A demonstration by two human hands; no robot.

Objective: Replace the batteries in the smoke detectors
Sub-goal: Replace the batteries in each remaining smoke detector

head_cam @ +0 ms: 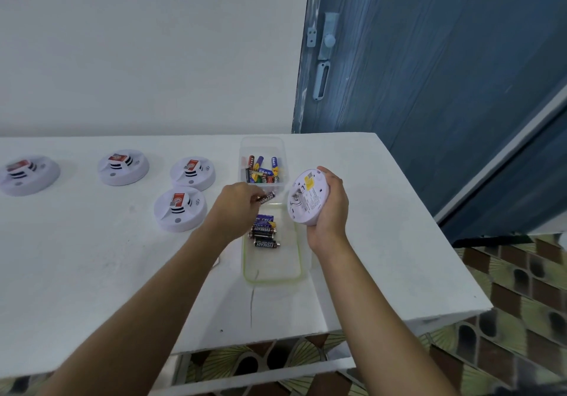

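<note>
My right hand (329, 208) grips a white smoke detector (306, 196) turned on its edge, its labelled back facing left. My left hand (237, 205) pinches a black battery (267, 198) just above the near clear tray (271, 277), which has a green rim and holds several black and purple batteries (264, 233). Behind it, a clear box (262, 147) holds several mixed-colour batteries (264, 171). Several more white smoke detectors lie face up on the white table (107, 257): two near the middle (179, 210) (193, 173) and two further left (122, 167) (29, 175).
The table's right edge runs close to my right arm, with a patterned tiled floor (506, 288) below. A blue door (429, 73) with a latch stands behind the table's far right corner. A white wall backs the table.
</note>
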